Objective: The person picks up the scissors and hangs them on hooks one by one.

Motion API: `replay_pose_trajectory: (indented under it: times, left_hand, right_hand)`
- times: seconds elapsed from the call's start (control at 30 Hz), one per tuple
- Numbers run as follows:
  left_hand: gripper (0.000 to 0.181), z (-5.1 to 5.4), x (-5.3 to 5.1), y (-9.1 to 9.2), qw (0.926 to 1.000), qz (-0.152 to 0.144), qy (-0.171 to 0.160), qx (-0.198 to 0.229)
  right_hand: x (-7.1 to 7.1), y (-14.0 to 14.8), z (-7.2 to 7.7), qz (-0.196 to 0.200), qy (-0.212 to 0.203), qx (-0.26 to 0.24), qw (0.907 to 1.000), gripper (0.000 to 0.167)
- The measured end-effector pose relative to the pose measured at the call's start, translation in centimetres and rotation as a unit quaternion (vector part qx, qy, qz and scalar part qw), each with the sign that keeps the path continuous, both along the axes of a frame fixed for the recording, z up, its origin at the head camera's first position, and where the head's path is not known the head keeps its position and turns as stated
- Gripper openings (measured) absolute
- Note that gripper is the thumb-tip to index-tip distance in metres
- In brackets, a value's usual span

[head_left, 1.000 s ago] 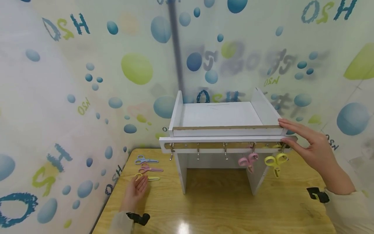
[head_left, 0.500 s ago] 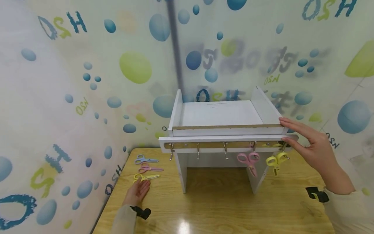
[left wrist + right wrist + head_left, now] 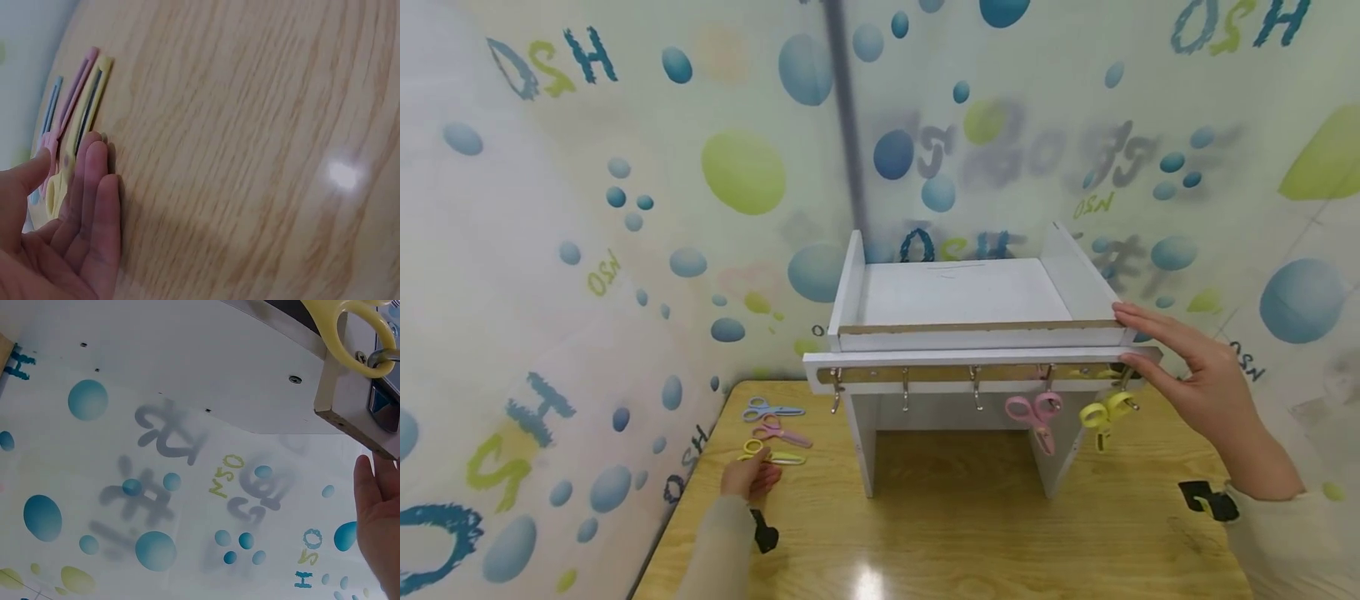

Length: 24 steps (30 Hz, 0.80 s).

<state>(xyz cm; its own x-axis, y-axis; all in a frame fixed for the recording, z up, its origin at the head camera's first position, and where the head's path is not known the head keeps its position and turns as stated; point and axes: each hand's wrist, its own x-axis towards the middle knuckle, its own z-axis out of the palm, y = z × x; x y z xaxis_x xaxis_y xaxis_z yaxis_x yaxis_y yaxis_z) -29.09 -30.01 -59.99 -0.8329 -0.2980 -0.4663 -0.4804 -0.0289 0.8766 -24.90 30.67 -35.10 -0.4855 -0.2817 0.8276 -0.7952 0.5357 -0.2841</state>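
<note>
At the table's left side, my left hand (image 3: 751, 475) is at the handles of the yellow scissors (image 3: 786, 458). Its fingers (image 3: 97, 169) are nearly straight beside them, while the thumb is apart on the other side, overlapping the pink scissors (image 3: 57, 128) in the left wrist view. Pink scissors and blue scissors (image 3: 773, 409) lie just beyond. My right hand (image 3: 1202, 379) grips the right front corner of the white shelf (image 3: 962, 340), thumb at the hook rail. Below it hang another yellow scissors (image 3: 1105, 412) and another pink scissors (image 3: 1036, 412) on hooks.
The rail's remaining hooks (image 3: 976, 387) to the left stick out at the front. The shelf stands on two side panels (image 3: 860, 442) on the wooden table (image 3: 955, 542). A patterned wall (image 3: 745, 250) rises behind and along the left.
My left hand has moved in at the table's yellow scissors. These and the pink scissors beside them have turned slightly. The hanging scissors sway a little; my right hand stays at the shelf corner.
</note>
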Motion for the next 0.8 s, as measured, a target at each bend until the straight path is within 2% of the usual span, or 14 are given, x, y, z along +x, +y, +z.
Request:
replay_pose_trajectory:
  times: [0.13,0.27,0.33,0.5,0.53,0.7,0.8]
  left_hand:
    - [0.044,-0.6,-0.7,-0.1,0.9979,-0.007,-0.003,-0.064]
    - [0.04,-0.3,-1.0,0.4,0.9922,-0.017,-0.009,-0.123]
    - [0.041,0.1,-0.9,0.6,0.985,-0.03,-0.016,-0.169]
    - [0.046,1.4,-0.5,1.0,0.9555,-0.078,-0.028,-0.283]
    - [0.045,1.6,-0.4,1.1,0.9517,-0.086,-0.032,-0.293]
    - [0.04,2.4,-0.1,1.7,0.9389,-0.112,-0.047,-0.322]
    - [0.04,2.2,0.0,1.8,0.9361,-0.116,-0.045,-0.329]
  right_hand:
    - [-0.1,0.0,-0.1,-0.002,0.001,-0.001,1.0,0.046]
    - [0.0,-0.1,0.0,-0.004,0.0,-0.002,1.0,0.046]
    - [0.0,-0.1,0.0,-0.004,0.001,-0.001,1.0,0.046]
    - [0.1,-0.5,0.3,-0.003,0.006,-0.005,1.0,0.051]
    - [0.2,-0.6,0.4,-0.003,0.006,-0.006,1.0,0.051]
    - [0.4,-0.9,0.5,-0.009,0.01,-0.007,0.9999,0.054]
    - [0.3,-0.8,0.4,0.0,0.011,-0.008,0.9999,0.054]
